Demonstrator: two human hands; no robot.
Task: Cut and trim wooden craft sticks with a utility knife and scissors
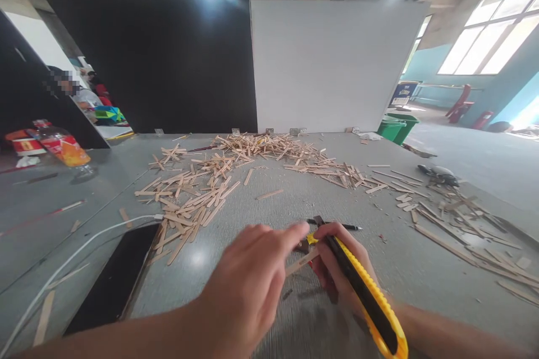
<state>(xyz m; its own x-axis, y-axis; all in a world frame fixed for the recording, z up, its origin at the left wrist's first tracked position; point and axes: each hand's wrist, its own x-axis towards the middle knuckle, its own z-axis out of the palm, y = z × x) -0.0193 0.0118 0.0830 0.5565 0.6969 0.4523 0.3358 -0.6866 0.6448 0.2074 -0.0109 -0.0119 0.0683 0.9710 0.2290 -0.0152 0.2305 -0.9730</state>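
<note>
My right hand (347, 269) is wrapped round a yellow and black utility knife (366, 297), its handle slanting toward me. Between my hands is a flat wooden craft stick (302, 263); one end meets my left hand (250, 269) and the other reaches the fingers of my right. The left hand is closed on the stick, its index finger stretched toward the knife's front end. My own fingers hide the left grip in part. Just beyond the hands lies a dark pen (351, 226). A small dark and yellow object (304, 244) under the fingers is mostly covered.
Heaped craft sticks (269, 148) spread across the grey table (236, 202). At left lie a phone (115, 275), a white cable (63, 263) and a drink bottle (63, 146). Cut pieces (458, 244) lie at right. Black and white panels (332, 67) close off the back; a person sits beyond.
</note>
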